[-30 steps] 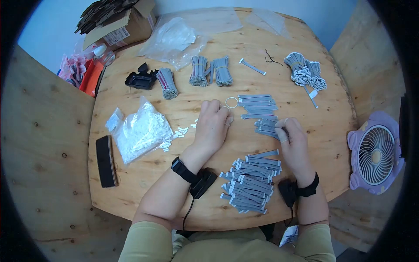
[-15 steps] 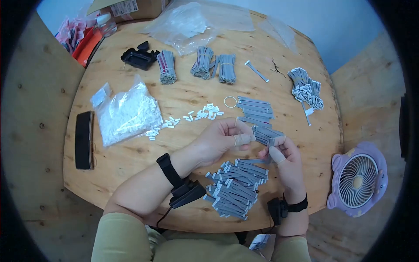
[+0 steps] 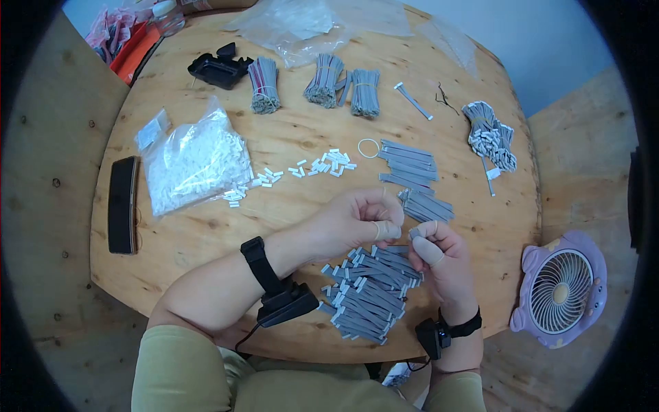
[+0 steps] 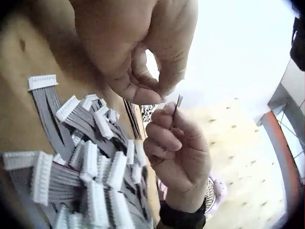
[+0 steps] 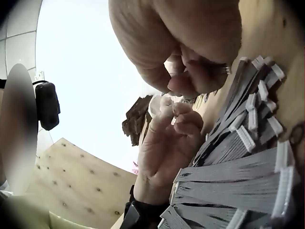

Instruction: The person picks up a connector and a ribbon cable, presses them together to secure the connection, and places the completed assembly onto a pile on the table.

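Observation:
Both hands hover together above a pile of grey ribbon cables with white connectors point(image 3: 371, 292). My right hand point(image 3: 419, 235) pinches the end of one bare grey ribbon cable point(image 4: 177, 104) between a cot-covered thumb and forefinger. My left hand point(image 3: 384, 230) is curled, its cot-covered fingertips pinched on a small piece that looks like a white connector point(image 5: 159, 102), just left of the cable's end. The two sets of fingertips nearly touch. The pile also fills the lower part of the left wrist view point(image 4: 86, 162) and the right wrist view point(image 5: 238, 162).
Bare grey cables point(image 3: 408, 165) lie stacked beyond the hands, beside a rubber band point(image 3: 368, 147). Loose white connectors point(image 3: 329, 165) trail from a clear bag point(image 3: 195, 165). Tied cable bundles point(image 3: 322, 82), a black tray point(image 3: 220, 69), a black phone-like slab point(image 3: 122, 204) and a purple fan point(image 3: 559, 288) ring the round table.
My left hand left the loose connectors and my right lifted one cable off the bare stack. Both hands drew back toward me and closed in on each other above the pile.

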`<state>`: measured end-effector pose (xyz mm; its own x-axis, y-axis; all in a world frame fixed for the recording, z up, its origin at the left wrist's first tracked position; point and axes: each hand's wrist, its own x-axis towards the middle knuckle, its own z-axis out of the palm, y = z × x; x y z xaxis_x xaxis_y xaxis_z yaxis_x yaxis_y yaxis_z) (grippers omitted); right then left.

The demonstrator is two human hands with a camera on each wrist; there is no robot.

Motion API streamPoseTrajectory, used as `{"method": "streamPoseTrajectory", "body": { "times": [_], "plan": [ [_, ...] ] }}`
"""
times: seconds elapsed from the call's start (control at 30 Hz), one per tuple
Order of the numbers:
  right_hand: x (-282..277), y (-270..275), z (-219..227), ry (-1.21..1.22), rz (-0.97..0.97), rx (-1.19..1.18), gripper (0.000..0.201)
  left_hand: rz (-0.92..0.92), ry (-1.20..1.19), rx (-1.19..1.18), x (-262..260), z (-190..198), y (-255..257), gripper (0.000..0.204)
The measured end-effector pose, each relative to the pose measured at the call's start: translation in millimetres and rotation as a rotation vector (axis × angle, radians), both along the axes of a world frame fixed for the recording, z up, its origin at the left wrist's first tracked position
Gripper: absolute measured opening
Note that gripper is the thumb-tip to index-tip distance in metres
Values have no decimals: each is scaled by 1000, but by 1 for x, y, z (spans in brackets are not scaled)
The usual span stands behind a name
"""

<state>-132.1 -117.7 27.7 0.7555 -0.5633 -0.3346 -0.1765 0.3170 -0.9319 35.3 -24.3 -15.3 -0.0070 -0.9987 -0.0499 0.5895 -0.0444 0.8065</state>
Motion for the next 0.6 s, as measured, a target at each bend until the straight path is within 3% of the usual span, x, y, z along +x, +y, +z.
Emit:
{"method": "streamPoseTrajectory", "body": {
  "times": [0.1, 0.6],
  "plan": [
    [-2, 0, 0, 0, 22, -5, 5, 17, -144, 19, -4, 2, 1, 13],
    [-1, 2, 0, 5, 46, 22, 7, 33, -177, 3, -9, 3, 2, 16]
  ]
}}
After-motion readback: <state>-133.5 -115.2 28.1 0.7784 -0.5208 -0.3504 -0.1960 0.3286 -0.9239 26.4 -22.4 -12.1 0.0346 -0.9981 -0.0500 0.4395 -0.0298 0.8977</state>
